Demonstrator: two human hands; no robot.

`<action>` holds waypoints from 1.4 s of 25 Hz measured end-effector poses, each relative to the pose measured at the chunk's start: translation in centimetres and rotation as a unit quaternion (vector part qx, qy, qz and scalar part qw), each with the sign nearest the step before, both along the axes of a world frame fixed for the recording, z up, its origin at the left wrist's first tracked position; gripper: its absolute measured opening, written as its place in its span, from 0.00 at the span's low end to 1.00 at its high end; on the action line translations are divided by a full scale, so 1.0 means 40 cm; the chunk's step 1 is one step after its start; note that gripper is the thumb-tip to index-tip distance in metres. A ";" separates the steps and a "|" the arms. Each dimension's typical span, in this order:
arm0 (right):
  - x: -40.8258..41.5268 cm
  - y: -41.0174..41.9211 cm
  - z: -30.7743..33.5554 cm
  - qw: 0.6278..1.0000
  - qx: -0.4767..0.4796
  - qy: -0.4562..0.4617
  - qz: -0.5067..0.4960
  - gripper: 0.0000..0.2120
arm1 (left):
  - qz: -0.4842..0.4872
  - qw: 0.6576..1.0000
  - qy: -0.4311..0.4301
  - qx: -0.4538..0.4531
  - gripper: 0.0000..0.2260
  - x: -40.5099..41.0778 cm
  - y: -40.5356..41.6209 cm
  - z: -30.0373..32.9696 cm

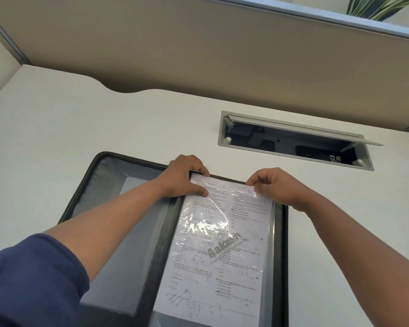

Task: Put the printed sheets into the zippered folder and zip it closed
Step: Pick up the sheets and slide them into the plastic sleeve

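The left hand and right hand each pinch a top corner of the printed sheets, likely keeping them square inside the clear sleeve of the open folder on the counter.

The printed sheet on the right half of the open folder bears a large grey slanted watermark reading "Aakash", with a smaller line under it that is only partly legible. Its printed questions and handwritten notes are too small to read.
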State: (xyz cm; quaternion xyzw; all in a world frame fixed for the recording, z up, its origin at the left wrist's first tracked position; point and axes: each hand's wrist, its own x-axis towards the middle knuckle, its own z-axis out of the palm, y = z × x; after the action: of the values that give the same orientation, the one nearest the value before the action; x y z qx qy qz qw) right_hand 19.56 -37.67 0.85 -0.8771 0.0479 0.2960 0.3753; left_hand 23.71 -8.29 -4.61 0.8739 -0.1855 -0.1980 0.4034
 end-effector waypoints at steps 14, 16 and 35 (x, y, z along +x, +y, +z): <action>-0.038 0.032 -0.018 0.991 -0.077 -0.030 0.109 0.33 | -0.071 0.993 -0.019 0.087 0.07 -0.002 -0.007 -0.018; -0.044 0.027 -0.030 0.985 -0.121 -0.057 0.105 0.16 | -0.071 0.993 -0.028 0.094 0.07 -0.002 -0.009 -0.028; -0.516 0.134 -0.099 0.953 -0.216 -0.211 0.027 0.23 | -0.022 0.980 -0.133 0.148 0.27 -0.497 0.125 -0.014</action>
State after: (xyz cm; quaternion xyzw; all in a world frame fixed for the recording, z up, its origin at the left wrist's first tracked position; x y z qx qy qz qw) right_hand -1.10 -32.32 -3.09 -0.9806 0.0066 0.0969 0.1703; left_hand 3.82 -3.29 -5.17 0.9380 -0.2255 -0.1138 0.2373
